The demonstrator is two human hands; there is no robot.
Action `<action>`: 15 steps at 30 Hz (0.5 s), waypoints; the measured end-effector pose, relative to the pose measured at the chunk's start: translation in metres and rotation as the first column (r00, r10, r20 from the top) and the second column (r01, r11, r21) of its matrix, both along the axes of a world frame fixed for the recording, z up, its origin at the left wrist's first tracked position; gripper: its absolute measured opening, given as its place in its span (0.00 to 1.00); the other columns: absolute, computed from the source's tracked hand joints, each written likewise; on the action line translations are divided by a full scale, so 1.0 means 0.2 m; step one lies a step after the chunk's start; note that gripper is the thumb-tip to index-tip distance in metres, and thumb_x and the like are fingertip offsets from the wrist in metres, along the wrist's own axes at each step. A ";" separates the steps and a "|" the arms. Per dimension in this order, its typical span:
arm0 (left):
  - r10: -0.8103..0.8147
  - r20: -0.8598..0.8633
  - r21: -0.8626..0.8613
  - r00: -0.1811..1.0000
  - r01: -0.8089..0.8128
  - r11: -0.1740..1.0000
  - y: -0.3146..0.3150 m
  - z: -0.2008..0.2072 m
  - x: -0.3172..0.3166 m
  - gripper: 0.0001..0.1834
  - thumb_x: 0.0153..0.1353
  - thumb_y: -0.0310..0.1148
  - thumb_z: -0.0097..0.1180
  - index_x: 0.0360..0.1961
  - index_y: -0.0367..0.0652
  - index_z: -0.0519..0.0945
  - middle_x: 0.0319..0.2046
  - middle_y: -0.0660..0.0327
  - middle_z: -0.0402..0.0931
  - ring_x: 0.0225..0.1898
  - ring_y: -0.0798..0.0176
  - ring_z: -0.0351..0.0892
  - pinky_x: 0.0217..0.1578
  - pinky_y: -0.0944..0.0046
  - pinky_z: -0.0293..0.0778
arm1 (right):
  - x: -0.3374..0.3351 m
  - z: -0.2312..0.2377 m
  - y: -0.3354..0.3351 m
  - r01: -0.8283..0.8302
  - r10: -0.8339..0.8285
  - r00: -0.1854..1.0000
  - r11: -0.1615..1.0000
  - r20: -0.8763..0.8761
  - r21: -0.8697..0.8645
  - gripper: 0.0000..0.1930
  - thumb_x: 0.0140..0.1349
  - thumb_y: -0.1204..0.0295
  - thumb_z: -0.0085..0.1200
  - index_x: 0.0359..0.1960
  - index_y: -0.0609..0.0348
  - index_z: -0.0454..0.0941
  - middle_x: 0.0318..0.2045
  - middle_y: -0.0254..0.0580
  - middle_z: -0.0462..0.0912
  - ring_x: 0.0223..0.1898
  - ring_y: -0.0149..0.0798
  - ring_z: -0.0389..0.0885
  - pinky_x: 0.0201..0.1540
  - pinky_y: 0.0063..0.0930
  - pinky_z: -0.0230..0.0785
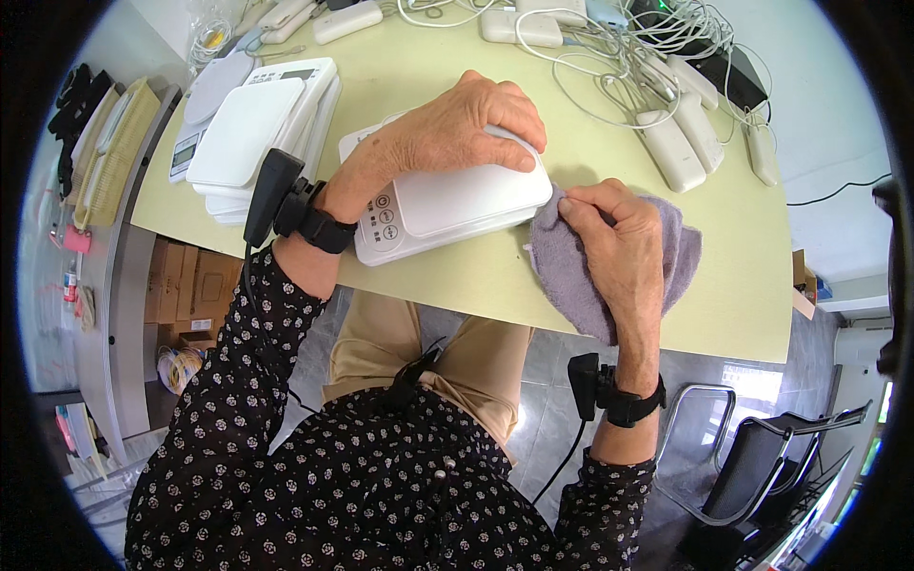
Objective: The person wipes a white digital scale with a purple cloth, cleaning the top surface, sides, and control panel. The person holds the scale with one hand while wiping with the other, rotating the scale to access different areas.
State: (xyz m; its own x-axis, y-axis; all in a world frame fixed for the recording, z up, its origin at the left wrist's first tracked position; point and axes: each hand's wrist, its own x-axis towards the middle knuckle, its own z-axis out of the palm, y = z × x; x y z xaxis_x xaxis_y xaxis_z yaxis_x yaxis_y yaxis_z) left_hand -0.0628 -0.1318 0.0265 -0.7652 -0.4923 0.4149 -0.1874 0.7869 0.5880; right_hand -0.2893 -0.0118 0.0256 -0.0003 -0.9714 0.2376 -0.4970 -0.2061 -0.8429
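Observation:
A white kitchen scale (471,198) lies in front of me on the pale yellow-green table, its round button marks toward the left end. My left hand (471,124) reaches across its top, the fingers curled over the far right part and gripping it; some fingertips are hidden behind the scale. My right hand (617,238) pinches a grey-purple cloth (562,271) between thumb and fingers. One bunched corner of the cloth touches or nearly touches the scale's right end. The rest spreads under my hand and hangs over the table's front edge.
More white scales (249,133) are stacked on the left of the table. Several white power banks (671,152) and tangled white cables (609,67) lie along the back and right. A black chair (752,466) stands on the floor at right, cardboard boxes (195,281) at left.

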 end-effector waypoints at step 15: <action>0.046 0.107 -0.100 0.993 -0.036 0.994 0.02 0.01 0.01 0.11 0.58 0.32 0.68 0.41 0.39 0.86 0.43 0.64 0.86 0.47 0.59 0.81 0.54 0.57 0.72 | 0.06 0.03 -0.03 0.039 -0.043 0.998 0.995 0.045 0.094 0.06 0.55 0.78 0.63 0.32 0.69 0.85 0.24 0.45 0.87 0.26 0.33 0.81 0.35 0.29 0.74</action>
